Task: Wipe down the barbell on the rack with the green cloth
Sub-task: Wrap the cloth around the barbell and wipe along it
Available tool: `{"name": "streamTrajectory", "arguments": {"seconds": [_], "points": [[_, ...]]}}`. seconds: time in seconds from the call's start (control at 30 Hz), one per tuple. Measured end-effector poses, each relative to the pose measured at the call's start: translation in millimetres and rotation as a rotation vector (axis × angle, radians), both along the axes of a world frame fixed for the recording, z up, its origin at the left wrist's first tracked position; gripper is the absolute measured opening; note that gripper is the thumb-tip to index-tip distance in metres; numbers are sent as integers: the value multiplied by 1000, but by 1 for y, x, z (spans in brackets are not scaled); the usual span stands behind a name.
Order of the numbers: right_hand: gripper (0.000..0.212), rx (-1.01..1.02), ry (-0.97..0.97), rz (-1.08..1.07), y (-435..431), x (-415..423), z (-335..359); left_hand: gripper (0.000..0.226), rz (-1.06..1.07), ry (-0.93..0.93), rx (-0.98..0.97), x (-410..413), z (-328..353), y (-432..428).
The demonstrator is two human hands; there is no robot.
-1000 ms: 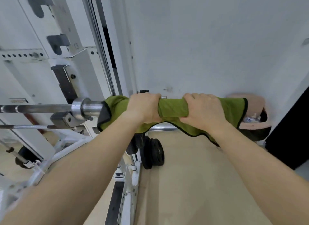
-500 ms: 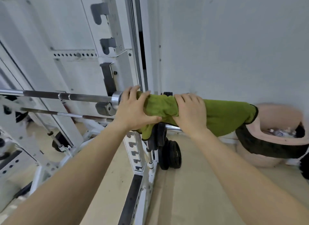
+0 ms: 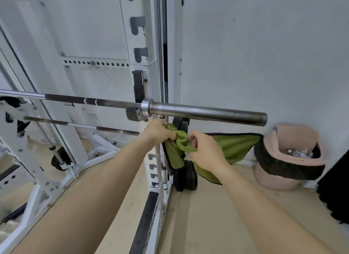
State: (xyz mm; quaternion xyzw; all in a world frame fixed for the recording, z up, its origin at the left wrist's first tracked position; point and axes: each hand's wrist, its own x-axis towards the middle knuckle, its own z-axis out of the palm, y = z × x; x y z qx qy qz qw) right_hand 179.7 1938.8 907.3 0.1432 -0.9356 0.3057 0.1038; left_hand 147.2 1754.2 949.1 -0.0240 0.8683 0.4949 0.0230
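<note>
One pink bin (image 3: 273, 178) stands beside green cloth (image 3: 232, 148) (below barbell (image 3: 207, 113)).

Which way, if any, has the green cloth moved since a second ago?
Yes: down. The green cloth, earlier wrapped round the steel barbell sleeve, now hangs below it, gripped by the left hand and right hand.

Bare forearms (image 3: 94, 187), bare left hand (image 3: 157, 131), bare right hand (image 3: 206, 152).

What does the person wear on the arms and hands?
Nothing that shows. The left forearm and the right forearm are bare to the picture's edge, without sleeves. The left hand and right hand have no gloves; no watch or bracelet shows.
</note>
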Motion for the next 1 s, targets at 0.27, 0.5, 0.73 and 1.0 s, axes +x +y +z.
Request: {"name": "streamTrajectory", "arguments": {"seconds": [0.27, 0.5, 0.73, 1.0], "points": [[34, -415, -413, 178, -132, 102, -9, 20, -179, -139, 259, 147, 14, -157], [35, -545, -514, 440, -377, 196, -34, 12, 1, 168, -82, 270, 8, -342], [22, -548, -561, 559, -590, 247, -49, 12, 354, 336, -483, 357, 16, -538], [45, -402, -823, 698, -751, 237, -69, 16, 611, 352, -452, 370, 10, -721]]}}
